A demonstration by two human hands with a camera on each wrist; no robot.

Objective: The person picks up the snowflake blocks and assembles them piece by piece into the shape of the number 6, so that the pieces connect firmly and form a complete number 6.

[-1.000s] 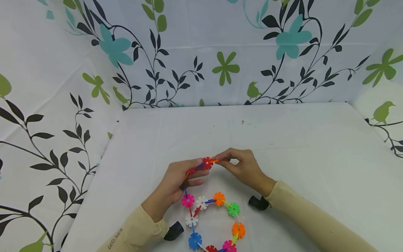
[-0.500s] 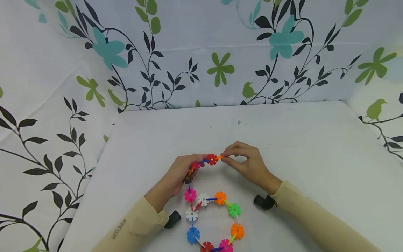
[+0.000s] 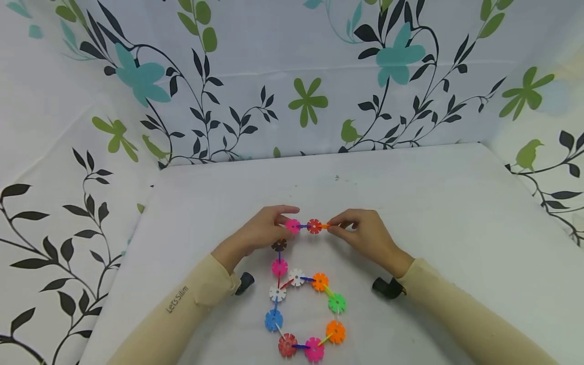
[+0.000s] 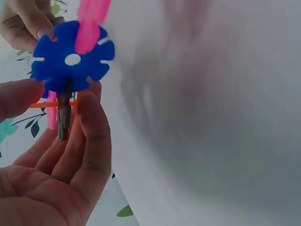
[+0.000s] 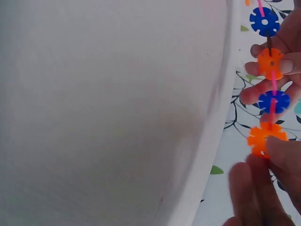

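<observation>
A chain of notched plastic discs in several colours lies joined edge to edge, its lower part forming a ring. My left hand pinches the chain's upper corner near a pink disc and a dark brown disc. In the left wrist view, thumb and fingers hold an edge-on orange disc behind a blue disc. With thumb and fingertips, my right hand pinches the orange disc at the chain's end, beside a red disc. Between both hands, this top row runs straight and level.
A white-covered table spreads around the chain. Behind it and at the sides hangs a cloth printed with leaves, flowers and birds. Black wrist devices sit by both sleeves.
The chain's top row has gone from slanting to level. Left fingers have shifted, baring the brown and pink discs. The head view has turned, so the background slides left.
</observation>
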